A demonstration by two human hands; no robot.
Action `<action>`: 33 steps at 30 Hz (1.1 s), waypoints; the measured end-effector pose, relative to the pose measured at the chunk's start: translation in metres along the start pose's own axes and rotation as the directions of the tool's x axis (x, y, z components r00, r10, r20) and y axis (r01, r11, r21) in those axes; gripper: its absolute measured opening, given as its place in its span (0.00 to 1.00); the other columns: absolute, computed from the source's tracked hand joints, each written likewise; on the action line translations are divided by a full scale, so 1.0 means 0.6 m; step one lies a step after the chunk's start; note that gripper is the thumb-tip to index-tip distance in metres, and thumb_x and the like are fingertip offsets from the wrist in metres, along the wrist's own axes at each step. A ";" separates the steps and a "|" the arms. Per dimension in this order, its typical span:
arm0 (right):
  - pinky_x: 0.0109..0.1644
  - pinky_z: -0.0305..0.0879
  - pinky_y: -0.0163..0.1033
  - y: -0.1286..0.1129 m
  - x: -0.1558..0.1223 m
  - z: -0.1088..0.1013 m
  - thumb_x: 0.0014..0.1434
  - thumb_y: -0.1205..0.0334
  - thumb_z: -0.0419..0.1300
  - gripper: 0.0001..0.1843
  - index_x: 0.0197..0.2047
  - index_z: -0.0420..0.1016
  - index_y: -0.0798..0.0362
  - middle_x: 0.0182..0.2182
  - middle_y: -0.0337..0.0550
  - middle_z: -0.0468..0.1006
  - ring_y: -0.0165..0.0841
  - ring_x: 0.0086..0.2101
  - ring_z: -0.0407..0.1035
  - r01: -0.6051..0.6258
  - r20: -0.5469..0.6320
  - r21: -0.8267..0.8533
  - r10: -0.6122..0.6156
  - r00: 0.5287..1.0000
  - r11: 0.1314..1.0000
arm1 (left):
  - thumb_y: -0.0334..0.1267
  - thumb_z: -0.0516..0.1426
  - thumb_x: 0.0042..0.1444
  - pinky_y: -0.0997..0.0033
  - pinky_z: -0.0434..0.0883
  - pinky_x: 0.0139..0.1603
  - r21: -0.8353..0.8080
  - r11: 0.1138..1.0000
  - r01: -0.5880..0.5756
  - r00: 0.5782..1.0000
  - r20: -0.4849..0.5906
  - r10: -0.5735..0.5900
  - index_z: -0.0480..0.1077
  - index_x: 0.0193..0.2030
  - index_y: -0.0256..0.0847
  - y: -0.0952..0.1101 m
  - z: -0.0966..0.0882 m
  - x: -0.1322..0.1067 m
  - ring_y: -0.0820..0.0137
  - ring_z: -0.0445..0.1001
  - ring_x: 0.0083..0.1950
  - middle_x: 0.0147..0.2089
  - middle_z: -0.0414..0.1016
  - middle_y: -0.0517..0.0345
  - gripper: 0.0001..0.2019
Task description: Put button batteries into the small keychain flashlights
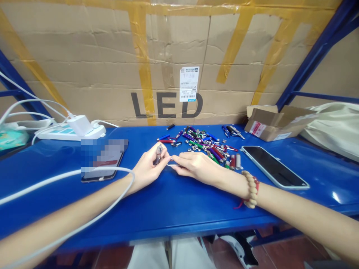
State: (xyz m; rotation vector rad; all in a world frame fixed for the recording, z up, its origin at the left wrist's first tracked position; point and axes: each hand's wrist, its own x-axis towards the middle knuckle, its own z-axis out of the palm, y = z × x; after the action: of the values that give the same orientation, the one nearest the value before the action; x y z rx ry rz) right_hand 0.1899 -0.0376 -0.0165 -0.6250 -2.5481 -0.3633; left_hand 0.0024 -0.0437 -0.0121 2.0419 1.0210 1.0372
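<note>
My left hand is closed around a small silver-grey metal piece that sticks up between thumb and fingers. Opposite it, my right hand pinches a thin, pale, flat-looking item, whose kind I cannot make out. The fingertips of both hands meet or nearly meet above the blue table. Just beyond my right hand lies a heap of small coloured metal tubes in purple, green, red and blue, mixed with tiny silver parts.
One phone lies left, with a white cable arching over my left forearm. Another phone lies right. A power strip stands back left, an open carton back right. A large taped cardboard box walls the back.
</note>
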 end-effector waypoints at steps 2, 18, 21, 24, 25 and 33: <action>0.28 0.58 0.32 0.000 0.000 0.001 0.65 0.60 0.45 0.17 0.35 0.70 0.59 0.23 0.41 0.68 0.27 0.23 0.59 -0.004 -0.011 0.013 0.004 1.000 1.000 | 0.37 0.50 0.57 0.73 0.59 0.32 0.004 1.000 -0.008 1.000 -0.001 0.008 0.49 0.28 0.42 -0.001 0.000 0.000 0.75 0.59 0.29 0.28 0.61 0.64 0.11; 0.27 0.56 0.31 0.010 0.001 0.003 0.63 0.64 0.49 0.13 0.29 0.70 0.58 0.20 0.38 0.63 0.25 0.22 0.57 -0.090 -0.194 0.176 0.124 0.973 0.980 | 0.44 0.45 0.61 0.73 0.57 0.34 0.040 0.994 0.101 0.992 0.077 -0.103 0.53 0.31 0.41 -0.002 0.000 0.001 0.75 0.56 0.30 0.29 0.57 0.64 0.11; 0.31 0.60 0.31 0.014 -0.001 0.002 0.62 0.64 0.50 0.12 0.34 0.72 0.59 0.24 0.41 0.69 0.26 0.25 0.62 -0.125 -0.295 0.200 0.181 0.938 0.972 | 0.45 0.41 0.62 0.73 0.58 0.33 0.092 0.990 0.109 0.984 0.130 -0.120 0.55 0.33 0.41 0.001 -0.002 0.000 0.74 0.58 0.30 0.29 0.59 0.64 0.12; 0.32 0.63 0.31 0.013 -0.001 0.001 0.62 0.63 0.51 0.11 0.40 0.72 0.59 0.26 0.42 0.71 0.27 0.27 0.64 -0.134 -0.377 0.184 0.196 0.905 0.974 | 0.44 0.42 0.62 0.74 0.58 0.32 0.177 0.984 0.027 0.980 0.189 -0.061 0.56 0.33 0.41 0.004 -0.003 -0.002 0.74 0.59 0.29 0.28 0.60 0.64 0.11; 0.32 0.63 0.31 0.012 0.000 0.001 0.62 0.63 0.51 0.11 0.41 0.72 0.59 0.26 0.42 0.71 0.27 0.27 0.65 -0.128 -0.396 0.174 0.189 0.898 0.976 | 0.43 0.42 0.62 0.75 0.58 0.32 0.190 0.982 0.000 0.977 0.209 -0.040 0.56 0.32 0.41 0.004 -0.003 -0.002 0.75 0.60 0.28 0.28 0.60 0.64 0.11; 0.34 0.66 0.32 0.008 0.000 0.006 0.62 0.65 0.51 0.10 0.40 0.72 0.59 0.29 0.44 0.73 0.27 0.28 0.67 -0.092 -0.376 0.165 0.149 0.914 0.982 | 0.42 0.43 0.62 0.76 0.58 0.31 0.210 0.977 -0.045 0.964 0.265 -0.012 0.56 0.30 0.40 -0.002 -0.004 0.001 0.76 0.60 0.26 0.25 0.61 0.66 0.12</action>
State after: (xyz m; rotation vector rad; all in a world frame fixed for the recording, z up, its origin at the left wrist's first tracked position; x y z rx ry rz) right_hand 0.1908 -0.0320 -0.0190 -0.5874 -2.1233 -0.2294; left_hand 0.0004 -0.0421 -0.0113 2.2920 1.0103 0.6586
